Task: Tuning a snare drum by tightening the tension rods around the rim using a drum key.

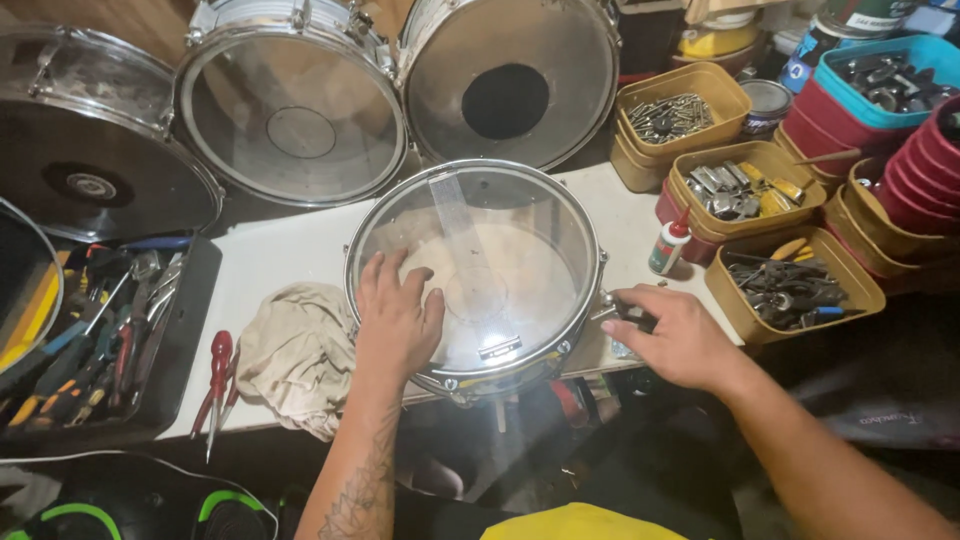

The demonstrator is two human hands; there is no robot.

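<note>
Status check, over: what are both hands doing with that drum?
Left hand flat on clear-headed chrome snare drum. Right hand grips small dark tool at drum's side. Beige rag lies beside drum, not in the way.

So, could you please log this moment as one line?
left hand: flat on snare drum head | right hand: gripping small tool at drum rim | rag: beside drum | red pliers: on table

Left hand [397,318] flat, fingers spread; right hand [676,338] in closed grip.
</note>
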